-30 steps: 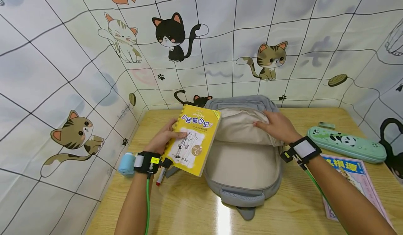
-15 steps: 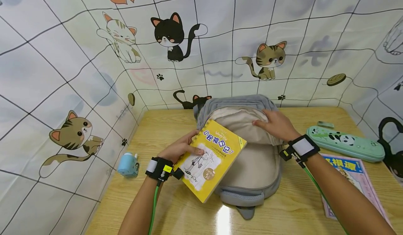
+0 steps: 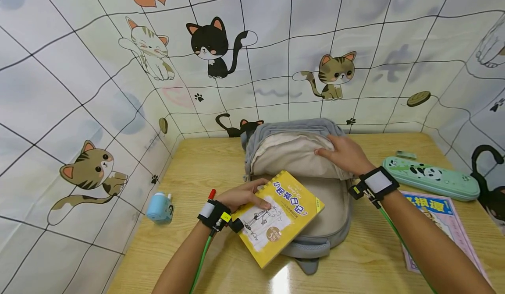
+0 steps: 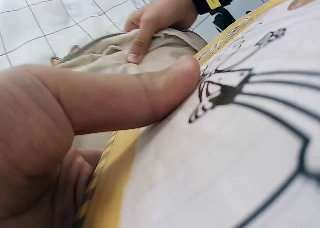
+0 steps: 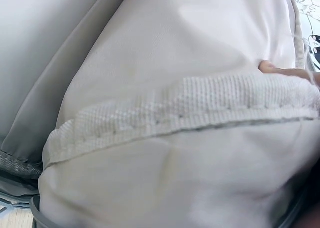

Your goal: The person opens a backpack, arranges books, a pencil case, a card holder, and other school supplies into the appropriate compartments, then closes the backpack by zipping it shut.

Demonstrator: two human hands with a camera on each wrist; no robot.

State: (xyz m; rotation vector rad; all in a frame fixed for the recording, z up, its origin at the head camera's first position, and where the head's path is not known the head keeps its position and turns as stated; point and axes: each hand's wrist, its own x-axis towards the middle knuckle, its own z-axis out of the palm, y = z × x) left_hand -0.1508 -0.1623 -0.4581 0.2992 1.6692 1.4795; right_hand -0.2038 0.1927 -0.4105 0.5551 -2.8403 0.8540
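My left hand grips a yellow book by its spine side, thumb on the front cover and fingers beneath. The book is tilted over the lower left part of an open grey backpack. In the left wrist view the thumb presses on the cover drawing. My right hand pinches the backpack's opened flap near its right edge and holds it back, its beige lining showing. In the right wrist view only a thumb tip shows against the beige lining.
A light blue pencil sharpener stands at the left of the table. A red-capped marker lies behind my left wrist. On the right are a green panda pencil case, a small greenish block and a pink magazine.
My left hand has carried the yellow book rightward and toward me, turning it flatter and more slanted over the backpack. The right hand keeps its hold on the flap.
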